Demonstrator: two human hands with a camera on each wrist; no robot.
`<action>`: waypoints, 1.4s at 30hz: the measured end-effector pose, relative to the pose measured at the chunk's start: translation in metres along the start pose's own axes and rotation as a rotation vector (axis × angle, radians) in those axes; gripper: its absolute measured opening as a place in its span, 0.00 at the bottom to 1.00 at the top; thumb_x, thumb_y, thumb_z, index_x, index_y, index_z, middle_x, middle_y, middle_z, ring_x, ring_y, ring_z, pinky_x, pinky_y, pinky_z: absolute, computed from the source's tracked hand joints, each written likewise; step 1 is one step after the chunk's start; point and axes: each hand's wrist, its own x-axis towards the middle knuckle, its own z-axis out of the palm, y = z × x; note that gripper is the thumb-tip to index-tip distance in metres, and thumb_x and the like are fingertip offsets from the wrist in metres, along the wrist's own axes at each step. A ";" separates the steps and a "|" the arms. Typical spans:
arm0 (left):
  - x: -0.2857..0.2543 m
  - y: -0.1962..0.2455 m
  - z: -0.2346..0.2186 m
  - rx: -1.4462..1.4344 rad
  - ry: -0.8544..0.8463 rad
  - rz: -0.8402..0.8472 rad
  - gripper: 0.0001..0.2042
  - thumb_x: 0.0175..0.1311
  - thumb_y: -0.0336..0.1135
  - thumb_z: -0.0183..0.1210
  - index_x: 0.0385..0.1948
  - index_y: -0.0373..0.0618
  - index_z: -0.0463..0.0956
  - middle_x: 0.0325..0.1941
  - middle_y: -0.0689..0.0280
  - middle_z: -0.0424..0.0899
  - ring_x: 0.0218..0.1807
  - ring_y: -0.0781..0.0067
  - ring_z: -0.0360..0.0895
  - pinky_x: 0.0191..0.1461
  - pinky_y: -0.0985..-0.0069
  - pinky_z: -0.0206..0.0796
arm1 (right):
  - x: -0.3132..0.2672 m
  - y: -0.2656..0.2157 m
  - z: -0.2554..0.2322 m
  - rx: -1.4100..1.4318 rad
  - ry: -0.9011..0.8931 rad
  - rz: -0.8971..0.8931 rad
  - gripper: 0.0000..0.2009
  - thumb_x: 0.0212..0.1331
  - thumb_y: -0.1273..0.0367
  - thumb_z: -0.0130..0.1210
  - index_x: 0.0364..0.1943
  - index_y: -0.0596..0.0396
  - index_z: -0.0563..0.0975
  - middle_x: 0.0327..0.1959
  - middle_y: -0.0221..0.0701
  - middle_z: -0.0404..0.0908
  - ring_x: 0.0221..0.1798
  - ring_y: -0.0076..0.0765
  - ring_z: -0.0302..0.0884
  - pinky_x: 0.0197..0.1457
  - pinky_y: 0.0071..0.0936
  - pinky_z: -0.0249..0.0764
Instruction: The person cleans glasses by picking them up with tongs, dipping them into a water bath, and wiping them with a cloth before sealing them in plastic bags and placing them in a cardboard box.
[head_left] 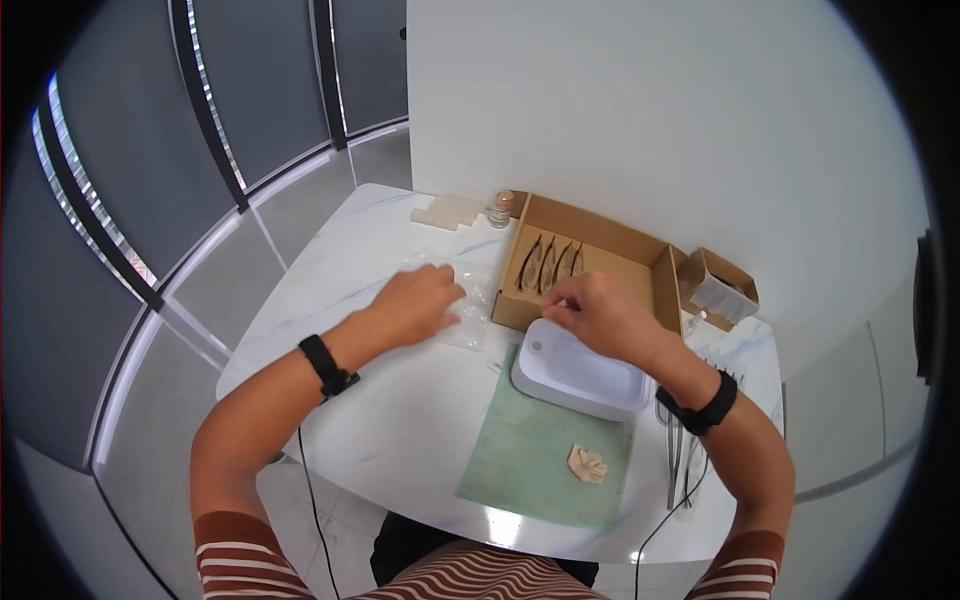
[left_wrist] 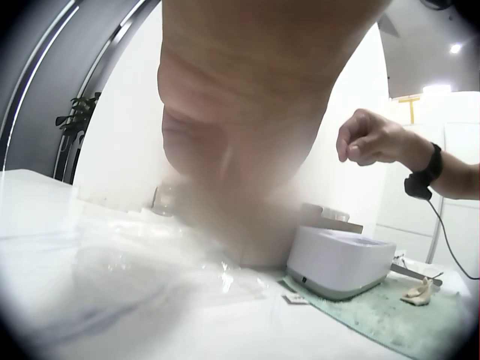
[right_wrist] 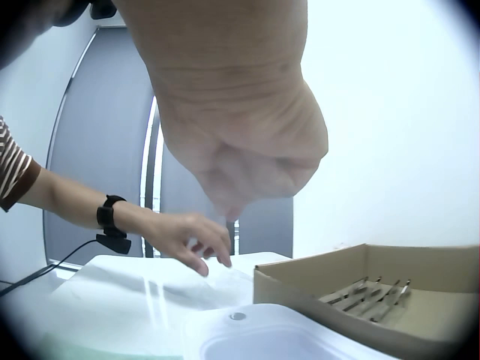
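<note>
In the head view the left hand (head_left: 415, 302) is over a clear plastic bag (head_left: 466, 325) on the table, fingers bent loosely, holding nothing visible. The right hand (head_left: 602, 312), its fingers bent inward, hovers above the white-lilac container (head_left: 580, 375), near the front edge of a cardboard box (head_left: 620, 262). Whether anything small is pinched in it cannot be told. Inside the box lie several slim packaged tools (head_left: 548, 265). The right wrist view shows the left hand (right_wrist: 192, 238) above the bag with fingers pointing down.
A green mat (head_left: 540, 460) lies under the container, with a crumpled beige piece (head_left: 587, 464) on it. Metal tweezers (head_left: 673, 465) and a cable are at the right. Behind stand a small jar (head_left: 501, 209), pale blocks (head_left: 447, 212) and a smaller cardboard box (head_left: 745, 292).
</note>
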 end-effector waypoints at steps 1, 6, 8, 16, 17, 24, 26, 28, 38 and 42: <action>-0.007 -0.002 0.011 0.024 -0.047 0.037 0.13 0.59 0.38 0.68 0.43 0.45 0.82 0.46 0.62 0.79 0.49 0.57 0.78 0.48 0.62 0.76 | 0.006 -0.004 0.009 -0.008 -0.014 -0.066 0.06 0.58 0.70 0.61 0.31 0.58 0.84 0.28 0.43 0.84 0.33 0.54 0.83 0.40 0.43 0.78; -0.026 0.002 0.054 0.050 -0.072 0.078 0.13 0.57 0.37 0.69 0.42 0.45 0.82 0.45 0.61 0.78 0.50 0.58 0.77 0.48 0.63 0.76 | 0.012 -0.032 0.035 0.102 -0.016 -0.172 0.06 0.61 0.69 0.64 0.37 0.55 0.86 0.26 0.38 0.85 0.27 0.38 0.82 0.35 0.33 0.76; -0.030 0.002 0.065 0.105 -0.006 0.098 0.09 0.57 0.35 0.68 0.39 0.46 0.83 0.41 0.63 0.79 0.47 0.59 0.78 0.45 0.64 0.76 | 0.007 -0.044 0.034 0.150 -0.030 -0.068 0.07 0.60 0.66 0.61 0.33 0.55 0.85 0.30 0.42 0.84 0.34 0.55 0.81 0.41 0.46 0.75; -0.043 0.055 0.023 -0.128 0.491 0.054 0.05 0.56 0.27 0.67 0.34 0.45 0.83 0.33 0.64 0.80 0.37 0.59 0.79 0.37 0.65 0.73 | -0.046 -0.049 0.025 0.332 0.158 0.045 0.08 0.62 0.69 0.64 0.41 0.56 0.85 0.21 0.26 0.78 0.24 0.19 0.69 0.29 0.24 0.67; -0.042 0.066 0.016 -0.176 0.602 0.034 0.06 0.55 0.25 0.67 0.33 0.45 0.83 0.33 0.63 0.81 0.36 0.59 0.80 0.36 0.65 0.73 | -0.055 -0.049 0.025 0.415 0.243 0.035 0.08 0.63 0.69 0.64 0.43 0.56 0.85 0.21 0.22 0.76 0.24 0.15 0.66 0.28 0.21 0.65; -0.016 0.133 -0.001 -0.340 0.737 0.094 0.09 0.52 0.23 0.69 0.35 0.43 0.84 0.34 0.60 0.83 0.36 0.57 0.82 0.37 0.67 0.74 | -0.108 -0.042 0.038 0.541 0.483 0.099 0.12 0.65 0.71 0.63 0.51 0.56 0.82 0.23 0.18 0.73 0.23 0.11 0.64 0.26 0.17 0.61; -0.004 0.146 -0.001 -0.337 0.747 0.140 0.09 0.51 0.22 0.69 0.35 0.42 0.84 0.34 0.59 0.83 0.35 0.56 0.82 0.37 0.66 0.74 | -0.114 -0.032 0.034 0.554 0.535 0.112 0.12 0.65 0.70 0.63 0.51 0.55 0.82 0.22 0.18 0.73 0.23 0.11 0.64 0.26 0.17 0.61; 0.009 0.155 0.000 -0.311 0.811 0.176 0.09 0.51 0.22 0.69 0.34 0.42 0.83 0.35 0.60 0.83 0.37 0.56 0.82 0.38 0.66 0.74 | -0.120 -0.023 0.029 0.517 0.585 0.154 0.13 0.65 0.67 0.64 0.50 0.54 0.82 0.22 0.21 0.76 0.22 0.12 0.65 0.26 0.17 0.62; 0.053 0.191 0.003 -0.170 0.753 0.282 0.22 0.50 0.28 0.72 0.51 0.45 0.81 0.53 0.58 0.80 0.61 0.50 0.76 0.66 0.49 0.66 | -0.123 0.015 0.023 0.439 0.660 0.242 0.11 0.62 0.63 0.67 0.39 0.58 0.85 0.26 0.27 0.83 0.22 0.19 0.72 0.27 0.22 0.69; 0.063 0.197 0.005 -0.201 0.565 0.281 0.30 0.50 0.31 0.72 0.59 0.44 0.75 0.60 0.57 0.77 0.68 0.50 0.71 0.75 0.41 0.54 | -0.121 0.022 0.025 0.491 0.657 0.243 0.11 0.60 0.61 0.65 0.35 0.55 0.86 0.29 0.34 0.84 0.27 0.34 0.79 0.33 0.31 0.74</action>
